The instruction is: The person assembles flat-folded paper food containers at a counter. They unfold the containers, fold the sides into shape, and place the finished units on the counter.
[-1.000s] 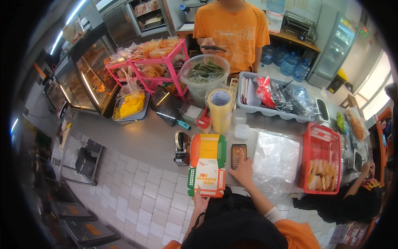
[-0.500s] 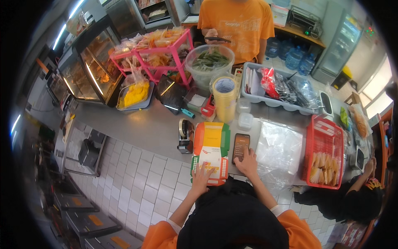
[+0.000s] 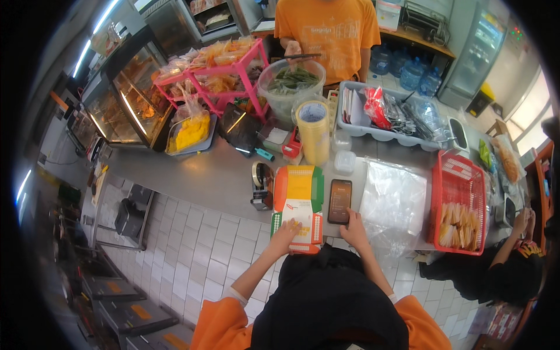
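Note:
A flat, unfolded cardboard food box (image 3: 298, 201), orange, yellow and green, lies on the steel counter (image 3: 210, 175) in front of me. My left hand (image 3: 284, 236) rests open on its near end, fingers spread on the card. My right hand (image 3: 353, 227) touches the near edge of a dark phone (image 3: 339, 200) that lies screen-up just right of the box. Neither hand grips anything.
A tape dispenser (image 3: 261, 185) stands left of the box. Clear plastic bags (image 3: 394, 201) and a red basket (image 3: 461, 204) lie to the right. Behind stand a yellow cup stack (image 3: 314, 131), a salad bowl (image 3: 290, 84), a grey tray (image 3: 391, 114) and a pink rack (image 3: 216, 64). A person in orange (image 3: 326, 29) stands opposite; another person (image 3: 513, 256) is at the right.
The view has shifted slightly. My left hand has moved up onto the near end of the box; my right hand stays at the phone.

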A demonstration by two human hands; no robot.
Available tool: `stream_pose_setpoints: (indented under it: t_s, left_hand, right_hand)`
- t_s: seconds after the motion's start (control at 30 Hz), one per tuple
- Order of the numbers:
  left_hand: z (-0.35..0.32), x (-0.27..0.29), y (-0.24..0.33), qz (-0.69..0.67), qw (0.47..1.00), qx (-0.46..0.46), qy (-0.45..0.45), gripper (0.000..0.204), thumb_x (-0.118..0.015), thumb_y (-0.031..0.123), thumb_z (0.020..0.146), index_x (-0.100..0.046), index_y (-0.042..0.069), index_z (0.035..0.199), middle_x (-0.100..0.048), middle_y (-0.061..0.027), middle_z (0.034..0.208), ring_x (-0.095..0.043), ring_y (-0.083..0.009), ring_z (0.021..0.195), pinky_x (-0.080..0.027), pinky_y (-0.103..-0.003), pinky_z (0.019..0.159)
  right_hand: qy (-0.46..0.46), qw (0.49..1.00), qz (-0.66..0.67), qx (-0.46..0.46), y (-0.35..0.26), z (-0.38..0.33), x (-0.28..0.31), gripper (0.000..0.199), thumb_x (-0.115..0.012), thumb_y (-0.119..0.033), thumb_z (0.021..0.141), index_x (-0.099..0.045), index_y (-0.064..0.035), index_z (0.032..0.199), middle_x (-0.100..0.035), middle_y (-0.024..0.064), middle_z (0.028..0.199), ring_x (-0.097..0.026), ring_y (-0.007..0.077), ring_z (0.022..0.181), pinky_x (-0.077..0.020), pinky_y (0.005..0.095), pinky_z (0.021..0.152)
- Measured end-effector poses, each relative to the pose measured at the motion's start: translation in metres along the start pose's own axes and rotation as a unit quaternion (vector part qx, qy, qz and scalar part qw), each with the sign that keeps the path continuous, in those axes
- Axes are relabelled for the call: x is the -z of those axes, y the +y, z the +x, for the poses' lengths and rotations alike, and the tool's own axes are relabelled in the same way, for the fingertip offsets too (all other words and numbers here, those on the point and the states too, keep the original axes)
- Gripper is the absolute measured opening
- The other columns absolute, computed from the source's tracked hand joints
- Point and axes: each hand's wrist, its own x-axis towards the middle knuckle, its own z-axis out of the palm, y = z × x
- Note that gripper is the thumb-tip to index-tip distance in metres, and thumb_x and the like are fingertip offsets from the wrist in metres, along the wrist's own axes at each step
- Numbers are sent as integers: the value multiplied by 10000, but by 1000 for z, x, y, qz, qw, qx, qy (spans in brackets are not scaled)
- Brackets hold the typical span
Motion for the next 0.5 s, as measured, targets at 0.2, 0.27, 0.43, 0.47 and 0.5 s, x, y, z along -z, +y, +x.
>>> stream_pose_setpoints:
  t_s: [0.2, 0.27, 0.43, 0.47, 0.5]
  left_hand:
    - [-3, 35, -15, -168, 977, 23, -130, 542, -653, 127, 794, -484, 84, 1307, -465, -227, 1322, -484, -395, 1188, -431, -411, 958]
    - [-6, 56, -15, -228, 965, 61, -110, 377, -554, 105, 859, -538, 51, 1232, -539, -228, 1222, -518, -394, 1133, -441, -408, 915]
    - [-26, 101, 5, -258, 942, 65, 206, 217, -459, 50, 896, -569, -15, 1071, -604, -208, 1054, -557, -405, 991, -450, -404, 847]
    - [-28, 108, 10, -262, 935, 57, 232, 195, -451, 44, 899, -566, -17, 1045, -599, -204, 1018, -554, -403, 973, -446, -398, 851]
    - [-32, 113, 16, -269, 929, 64, 247, 176, -443, 39, 902, -562, -19, 1018, -594, -200, 982, -551, -401, 955, -443, -391, 856]
  right_hand:
    - [-69, 997, 39, -19, -6, 19, 29, 668, -597, -130, 771, -347, -3, 1376, -505, 255, 1211, -525, 368, 1084, -441, 424, 927]
    - [-31, 994, 94, -46, -19, 49, 72, 714, -593, -115, 815, -267, -54, 1447, -546, 205, 1207, -569, 270, 1047, -478, 358, 858]
    - [211, 919, 316, 103, -77, 130, 202, 754, -482, -5, 905, -43, -122, 1507, -648, 133, 902, -613, 141, 630, -513, 236, 596]
    - [236, 928, 277, 73, -91, 136, 210, 705, -501, -25, 905, -119, -107, 1492, -650, 115, 875, -607, 138, 620, -515, 246, 596]
    - [255, 930, 252, 80, -103, 136, 216, 659, -521, -45, 905, -195, -92, 1476, -651, 97, 848, -602, 136, 610, -517, 255, 596]
